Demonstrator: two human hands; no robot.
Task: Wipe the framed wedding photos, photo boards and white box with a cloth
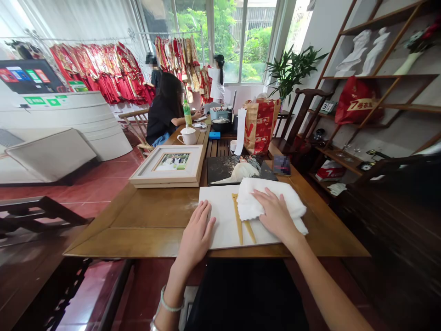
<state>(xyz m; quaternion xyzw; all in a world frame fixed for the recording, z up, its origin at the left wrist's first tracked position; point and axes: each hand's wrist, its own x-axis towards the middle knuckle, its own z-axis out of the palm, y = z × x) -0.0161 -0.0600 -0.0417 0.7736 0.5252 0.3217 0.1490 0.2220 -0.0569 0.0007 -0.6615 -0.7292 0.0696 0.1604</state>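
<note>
My left hand lies on the left edge of a white board, palm down, fingers stretched out. On the board's right side, my right hand rests on a bunched white towel, its fingers spread over the cloth. From under the towel shows a yellow shape with two long narrow legs; I cannot tell whether it is painted on or laid there. Just beyond the board lies a dark picture with a large white form on it.
A pale wooden frame with a photo lies left on the wooden table. Behind are a phone-like device, a red paper bag, a white lidded mug and a green bottle. A seated person is at the far left side.
</note>
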